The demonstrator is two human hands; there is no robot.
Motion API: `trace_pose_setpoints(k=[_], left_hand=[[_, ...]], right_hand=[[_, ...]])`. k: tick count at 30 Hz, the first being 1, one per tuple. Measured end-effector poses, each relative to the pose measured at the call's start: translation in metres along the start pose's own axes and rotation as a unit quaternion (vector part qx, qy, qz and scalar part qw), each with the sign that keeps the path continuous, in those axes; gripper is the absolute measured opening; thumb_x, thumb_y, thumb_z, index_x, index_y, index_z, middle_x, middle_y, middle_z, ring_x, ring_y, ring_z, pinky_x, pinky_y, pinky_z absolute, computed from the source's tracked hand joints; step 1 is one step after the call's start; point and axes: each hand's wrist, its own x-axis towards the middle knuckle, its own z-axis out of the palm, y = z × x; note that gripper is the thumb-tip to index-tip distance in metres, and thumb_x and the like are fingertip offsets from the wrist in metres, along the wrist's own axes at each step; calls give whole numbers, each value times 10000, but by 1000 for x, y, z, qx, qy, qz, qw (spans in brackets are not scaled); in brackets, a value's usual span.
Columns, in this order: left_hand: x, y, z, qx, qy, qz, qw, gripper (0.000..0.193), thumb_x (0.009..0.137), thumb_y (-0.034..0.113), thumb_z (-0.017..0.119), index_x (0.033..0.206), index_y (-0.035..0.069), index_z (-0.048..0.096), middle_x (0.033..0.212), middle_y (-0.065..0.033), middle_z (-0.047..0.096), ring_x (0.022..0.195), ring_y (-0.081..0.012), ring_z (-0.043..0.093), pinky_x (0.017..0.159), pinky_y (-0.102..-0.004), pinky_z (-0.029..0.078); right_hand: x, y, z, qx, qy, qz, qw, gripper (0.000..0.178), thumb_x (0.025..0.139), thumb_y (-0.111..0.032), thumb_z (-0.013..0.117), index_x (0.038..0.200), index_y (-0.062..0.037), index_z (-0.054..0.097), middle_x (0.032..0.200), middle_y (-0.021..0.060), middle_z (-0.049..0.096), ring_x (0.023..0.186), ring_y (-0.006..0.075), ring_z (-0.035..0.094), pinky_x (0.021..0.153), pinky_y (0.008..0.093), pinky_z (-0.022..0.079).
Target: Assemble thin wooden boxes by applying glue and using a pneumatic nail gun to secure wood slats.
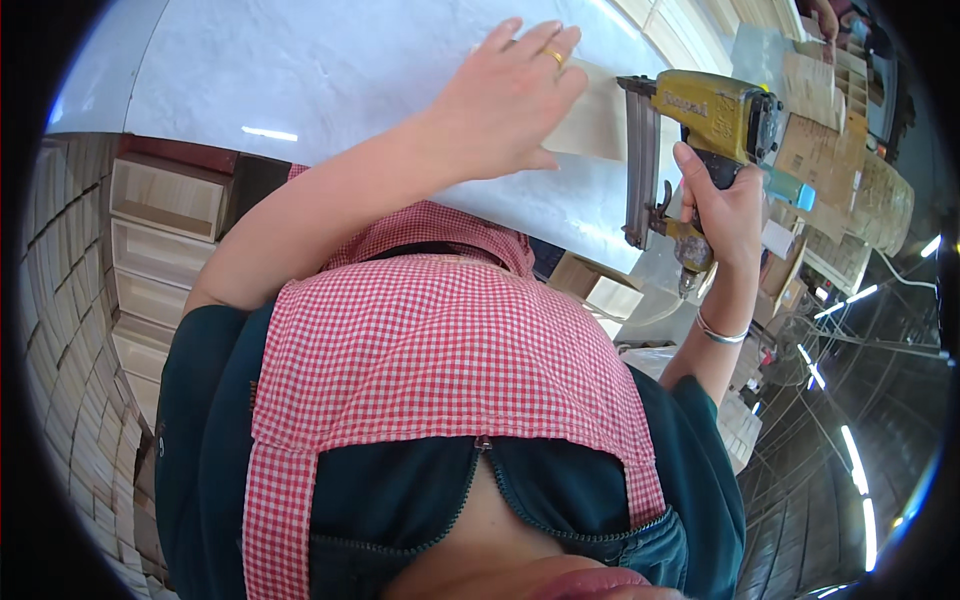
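A yellow and black pneumatic nail gun is gripped by its dark handle in my right hand. Its long metal magazine points toward the table, at the right end of a thin pale wooden board. Whether the nose touches the board I cannot tell. My left hand, wearing a ring, reaches across the marbled white table with its fingers spread apart. It is over or beside the board's left end, and the hand covers part of that end.
Wooden drawer boxes are stacked at the left, beside tall stacks of wood pieces. Pale wooden boards lie past the table's far right. Cardboard and a blue-green object lie beyond the nail gun. Another person's hand shows top right.
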Motion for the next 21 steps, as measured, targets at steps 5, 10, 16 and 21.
trace_pose_setpoints(k=[5, 10, 16, 21], left_hand=[[11, 6, 18, 49, -50, 8, 998, 558, 620, 276, 907, 1035, 60, 604, 1322, -198, 565, 1183, -316, 537, 1087, -422, 364], [11, 6, 17, 46, -45, 9, 998, 557, 651, 292, 889, 1075, 41, 628, 1255, -191, 595, 1152, -315, 550, 1086, -423, 374], [20, -2, 7, -8, -145, 22, 989, 737, 670, 324, 888, 1224, 35, 495, 1411, -251, 414, 1322, -420, 410, 1111, -500, 379], [-2, -17, 3, -93, -146, -2, 985, 869, 666, 326, 893, 1344, 49, 426, 1496, -269, 339, 1383, -447, 368, 1134, -513, 361]], right_hand=[[5, 3, -1, 5, -1, -2, 1000, 308, 881, -239, 792, 903, 49, 684, 552, 20, 569, 404, 95, 490, 399, 226, 392], [12, 7, -8, -4, -22, 0, 1000, 315, 880, -245, 793, 889, 50, 682, 545, 22, 569, 393, 97, 483, 392, 227, 385], [22, 10, -13, -42, -29, 5, 999, 330, 871, -257, 798, 862, 50, 676, 530, 19, 564, 378, 98, 474, 383, 231, 375], [-10, 13, -7, -33, -12, -27, 999, 317, 860, -233, 804, 889, 54, 672, 562, 26, 585, 386, 100, 485, 379, 233, 374]])
